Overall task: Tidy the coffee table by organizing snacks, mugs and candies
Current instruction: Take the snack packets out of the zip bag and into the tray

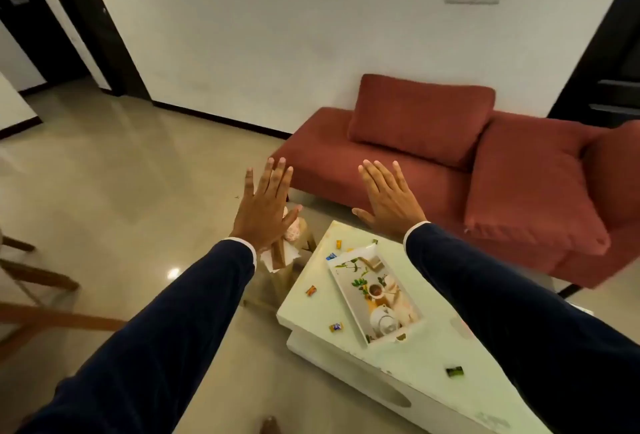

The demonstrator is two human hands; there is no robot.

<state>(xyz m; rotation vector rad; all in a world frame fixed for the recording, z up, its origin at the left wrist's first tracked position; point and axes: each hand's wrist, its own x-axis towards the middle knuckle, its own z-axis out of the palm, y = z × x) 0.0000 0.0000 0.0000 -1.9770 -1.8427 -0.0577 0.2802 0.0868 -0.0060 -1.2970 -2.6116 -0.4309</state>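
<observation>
**Over the table, both hands raised flat**

Above the floor at left, the left hand [265, 206] hangs with fingers straight and close together, holding nothing. Just past it stands a small wooden stand [287, 260]. The right hand [389, 199] hovers over the far corner of the white table [408, 368], fingers straight and slightly spread. Wrapped candies [311, 290] lie scattered on the table around a printed tray [375, 298]. Behind stands a red sofa [485, 170].
</observation>
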